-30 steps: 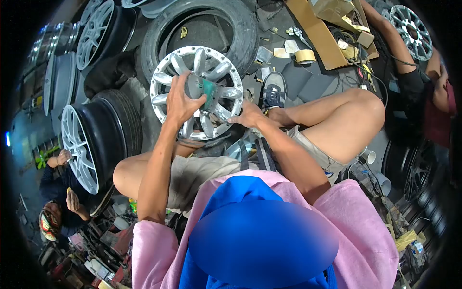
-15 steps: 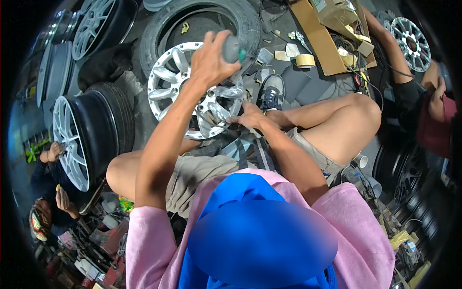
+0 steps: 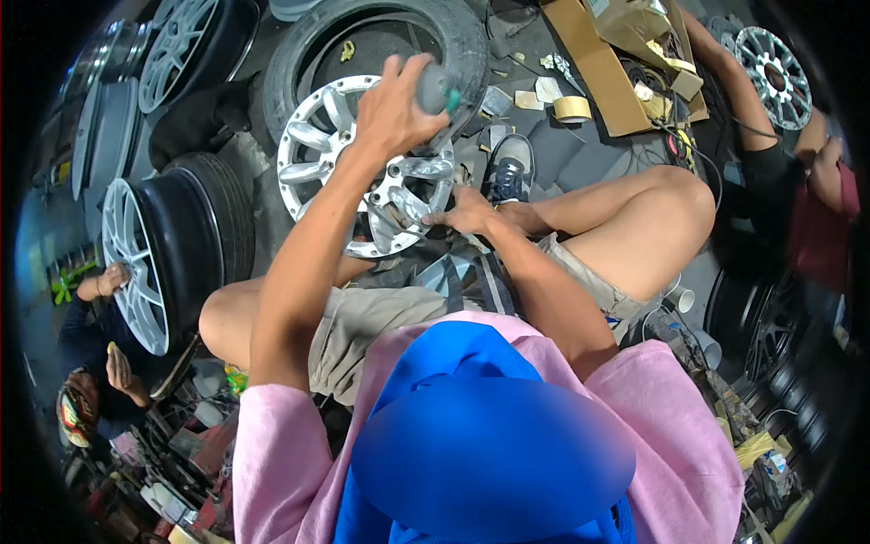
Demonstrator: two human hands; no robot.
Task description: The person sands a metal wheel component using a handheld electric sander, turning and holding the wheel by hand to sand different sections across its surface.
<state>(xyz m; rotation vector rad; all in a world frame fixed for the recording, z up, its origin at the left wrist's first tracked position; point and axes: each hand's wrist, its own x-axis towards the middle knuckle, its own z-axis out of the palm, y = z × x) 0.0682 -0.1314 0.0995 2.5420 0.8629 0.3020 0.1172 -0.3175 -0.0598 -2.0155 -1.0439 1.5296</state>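
A silver alloy wheel rim with several spokes lies face up in front of my crossed legs. Above its upper right part is my left hand, wrapped round a grey, rounded tool with a green part at its end. Whether the tool touches the metal is hidden by the hand. My right hand grips the wheel's lower right edge, with a finger reaching over onto a shiny spoke.
A bare tyre lies just beyond the wheel. At left stands another wheel with a tyre, beside a co-worker's hand. Masking tape and a cardboard box lie at upper right, near another person's arm.
The left hand and its tool have shifted very slightly left over the wheel. My right hand keeps its place at the wheel's edge. The whole view has moved a little.
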